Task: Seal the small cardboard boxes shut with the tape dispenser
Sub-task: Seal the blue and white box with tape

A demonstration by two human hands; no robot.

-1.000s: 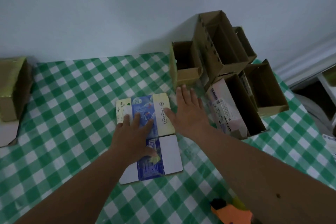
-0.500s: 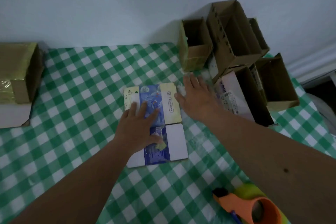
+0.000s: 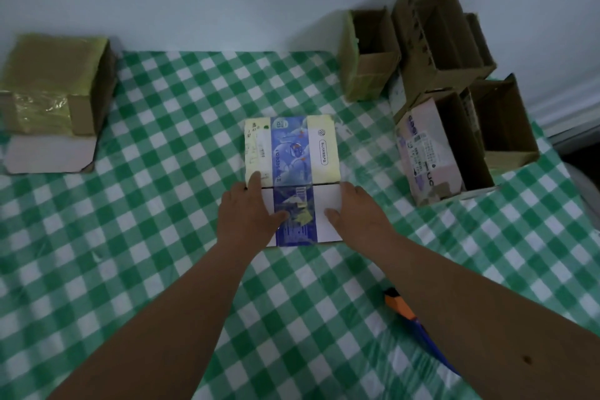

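Blue-and-cream box (image 3: pixel 292 153) is gripped at its near end by left hand (image 3: pixel 245 221) and right hand (image 3: pixel 358 216); tape dispenser (image 3: pixel 402 308) is partly hidden by the right forearm.

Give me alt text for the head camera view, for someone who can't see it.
Two bare hands, left hand and right hand, grip the near sides of a closed box with blue printed tape on a green checked tablecloth. Open cardboard boxes cluster at the far right, a taped box sits far left, and an orange tape dispenser lies near the right forearm.
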